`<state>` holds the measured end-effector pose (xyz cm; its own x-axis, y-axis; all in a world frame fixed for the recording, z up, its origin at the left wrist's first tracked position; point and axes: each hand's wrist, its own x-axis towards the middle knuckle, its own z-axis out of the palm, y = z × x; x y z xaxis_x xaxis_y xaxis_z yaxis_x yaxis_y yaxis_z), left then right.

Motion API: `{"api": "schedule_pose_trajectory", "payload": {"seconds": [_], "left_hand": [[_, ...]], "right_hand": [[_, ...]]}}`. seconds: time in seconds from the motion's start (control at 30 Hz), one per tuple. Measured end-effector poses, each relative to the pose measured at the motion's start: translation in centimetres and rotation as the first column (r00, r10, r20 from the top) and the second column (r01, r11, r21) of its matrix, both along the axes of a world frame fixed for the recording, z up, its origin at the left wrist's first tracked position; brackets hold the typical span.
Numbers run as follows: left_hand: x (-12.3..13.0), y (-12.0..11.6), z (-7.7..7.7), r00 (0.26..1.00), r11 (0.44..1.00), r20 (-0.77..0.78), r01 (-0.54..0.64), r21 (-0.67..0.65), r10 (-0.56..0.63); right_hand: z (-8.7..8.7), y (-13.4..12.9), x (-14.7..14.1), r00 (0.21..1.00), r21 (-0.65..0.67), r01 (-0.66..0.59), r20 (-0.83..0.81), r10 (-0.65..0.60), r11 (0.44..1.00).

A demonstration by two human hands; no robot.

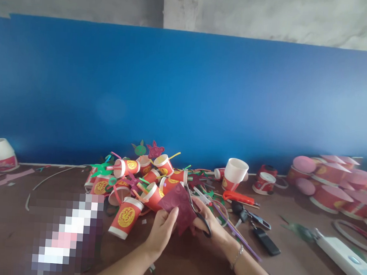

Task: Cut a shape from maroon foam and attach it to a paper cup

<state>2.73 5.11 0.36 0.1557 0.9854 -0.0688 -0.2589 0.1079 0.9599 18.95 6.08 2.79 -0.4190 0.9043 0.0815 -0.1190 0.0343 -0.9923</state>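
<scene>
Maroon sheet [176, 198] above tabletop [199, 266]: raised before a heap of paper cups [153, 196], where crowding could let its far edge catch a cup and unsettle the heap.
Left hand [161, 229] at the near-left side: thumb and fingers pinch the sheet; a loose pinch could let the thin material buckle or twist.
Right hand [211, 220] opposite: fingers wrapped around the handle of black-handled scissors [205, 221].
Scissors' blades: aimed away and slightly left along the sheet's right side; a slip could stray off line or nick the left thumb. How far they are parted cannot be told.
Sheet's corners: one points away toward the cups, another nearward; long axis apparently far to near, though the thumb hides part of the outline.
</scene>
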Motion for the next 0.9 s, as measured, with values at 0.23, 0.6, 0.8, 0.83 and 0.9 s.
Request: {"api": "schedule_pose_trajectory", "payload": {"seconds": [0.23,0.6,0.8,0.83,0.9], "left_hand": [[-0.1,0.0,0.0,0.996,0.989,-0.084,-0.01,0.145,0.022],[0.0,-0.1,0.5,0.994,0.984,-0.109,-0.003,0.176,0.022],[0.0,0.0,0.9,0.996,0.981,-0.083,-0.019,0.192,0.036],[0.0,0.0,0.9,0.997,0.983,-0.073,-0.023,0.181,0.037],[0.1,-0.2,1.0,0.998,0.991,-0.034,-0.04,0.131,0.045]], "right_hand": [[0.6,-0.2,-0.1,0.999,-0.001,-0.032,0.006,0.032,0.999],[0.5,0.1,0.8,0.993,-0.044,-0.109,0.049,0.111,0.993],[0.6,-0.1,0.7,0.991,-0.03,-0.099,0.088,0.101,0.995],[0.7,-0.1,0.7,0.991,-0.025,-0.095,0.094,0.097,0.995],[1.0,-0.1,0.5,0.99,-0.014,-0.093,0.101,0.094,0.996]]}}
